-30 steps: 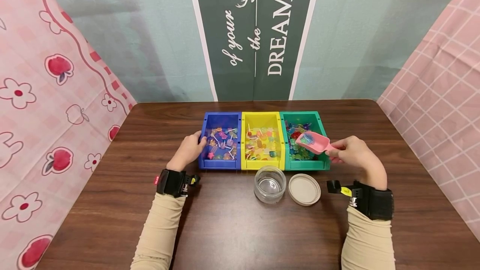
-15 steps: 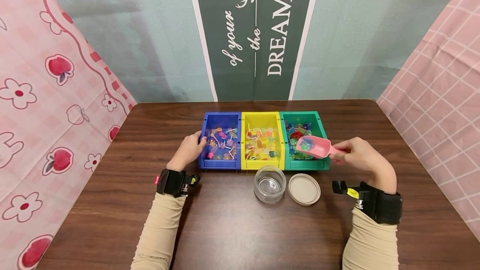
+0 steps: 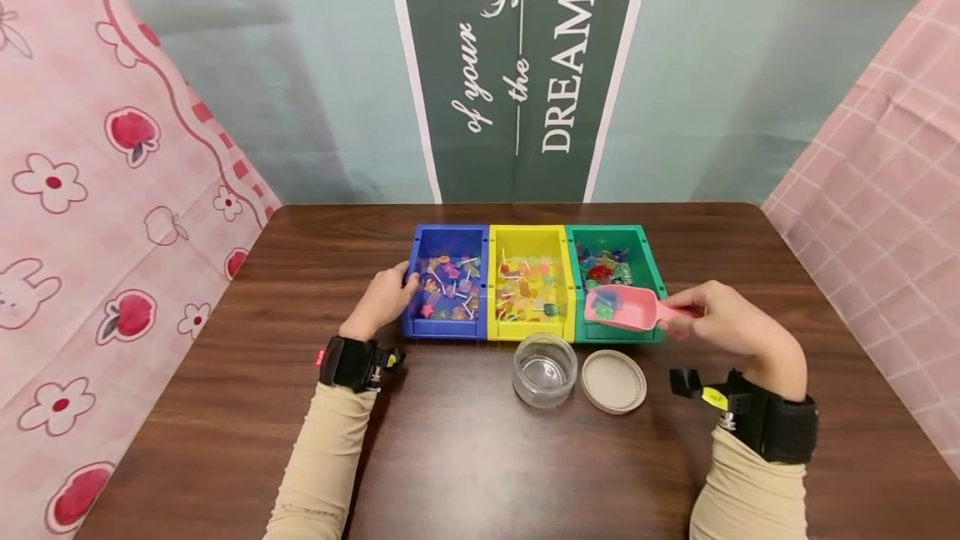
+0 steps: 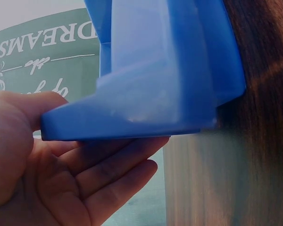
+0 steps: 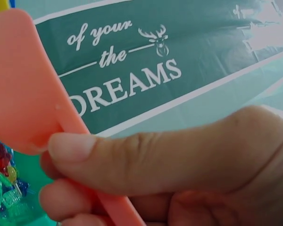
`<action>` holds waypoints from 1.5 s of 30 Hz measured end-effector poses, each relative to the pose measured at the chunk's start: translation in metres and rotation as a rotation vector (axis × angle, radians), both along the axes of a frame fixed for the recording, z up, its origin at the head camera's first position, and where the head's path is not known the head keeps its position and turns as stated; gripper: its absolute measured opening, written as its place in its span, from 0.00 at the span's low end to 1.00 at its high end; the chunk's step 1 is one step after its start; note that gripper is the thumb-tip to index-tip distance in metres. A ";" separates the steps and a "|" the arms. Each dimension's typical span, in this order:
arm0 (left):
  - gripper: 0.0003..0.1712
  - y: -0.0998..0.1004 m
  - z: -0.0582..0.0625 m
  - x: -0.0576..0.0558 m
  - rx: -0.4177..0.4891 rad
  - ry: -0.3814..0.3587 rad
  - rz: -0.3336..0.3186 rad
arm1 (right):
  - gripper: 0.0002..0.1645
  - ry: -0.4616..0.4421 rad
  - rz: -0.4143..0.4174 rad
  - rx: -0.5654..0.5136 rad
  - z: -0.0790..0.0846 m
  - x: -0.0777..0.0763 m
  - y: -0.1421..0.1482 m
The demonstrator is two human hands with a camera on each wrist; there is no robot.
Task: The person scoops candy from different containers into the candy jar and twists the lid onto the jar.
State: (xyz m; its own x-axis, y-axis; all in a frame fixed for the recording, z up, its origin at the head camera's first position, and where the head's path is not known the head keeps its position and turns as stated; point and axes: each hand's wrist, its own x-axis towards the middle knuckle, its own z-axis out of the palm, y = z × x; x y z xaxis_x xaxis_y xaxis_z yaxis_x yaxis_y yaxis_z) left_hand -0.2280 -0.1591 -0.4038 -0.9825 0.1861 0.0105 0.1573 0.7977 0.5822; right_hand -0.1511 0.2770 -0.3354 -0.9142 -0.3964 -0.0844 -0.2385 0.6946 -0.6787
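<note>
Reference point: the green bin (image 3: 611,238). The scoop (image 3: 636,309) sits above the front part of the green bin, its bowl toward the person's left and its handle extending off the bin's right side. Translucent blue and green pieces (image 3: 604,305) lie in the bowl, near its lip.

The right hand (image 3: 712,315) is clamped on the handle, with the thumb on top and the fingers curled beneath. The left hand (image 3: 386,298) pinches the side wall of the blue bin (image 3: 450,329), at the far left of the green bin, beyond the yellow bin (image 3: 528,329).

Handling: the scoop appears to be light, fairly stiff plastic. Hold it at the handle, close to the bowl, to limit twisting. The pieces look hard, smooth and slippery; a dipped lip is likely to shed them, so carry the bowl level.

The jar (image 3: 543,369), uncovered, stands forward and left of the green bin. It looks like glass: treat it as rigid, slick and breakable, and grip it around the body. The lid (image 3: 613,382) lies directly in front of the green bin.
</note>
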 end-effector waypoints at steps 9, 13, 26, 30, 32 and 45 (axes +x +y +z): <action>0.23 0.004 -0.003 0.000 0.007 0.002 0.006 | 0.10 -0.023 0.154 -0.061 0.002 0.005 -0.010; 0.24 0.003 -0.003 -0.001 0.004 -0.002 0.001 | 0.11 -0.031 0.225 -0.064 0.002 0.005 -0.017; 0.22 0.004 -0.001 0.000 0.002 0.018 -0.004 | 0.13 -0.036 0.253 0.013 0.006 0.005 -0.033; 0.22 0.003 -0.001 -0.001 0.006 0.005 -0.003 | 0.13 -0.026 0.242 0.021 0.005 0.003 -0.034; 0.23 0.002 0.000 0.000 0.009 -0.006 -0.005 | 0.13 -0.023 0.234 0.026 0.005 0.003 -0.034; 0.24 0.001 -0.001 -0.001 0.001 0.019 -0.004 | 0.13 -0.005 0.172 0.040 0.009 0.003 -0.037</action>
State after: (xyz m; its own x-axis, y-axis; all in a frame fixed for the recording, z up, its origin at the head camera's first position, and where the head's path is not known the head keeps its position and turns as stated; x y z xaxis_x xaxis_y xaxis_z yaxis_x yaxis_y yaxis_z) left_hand -0.2285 -0.1585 -0.4048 -0.9814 0.1899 0.0296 0.1716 0.7966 0.5796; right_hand -0.1478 0.2402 -0.3261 -0.8326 -0.5434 -0.1074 -0.3531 0.6700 -0.6531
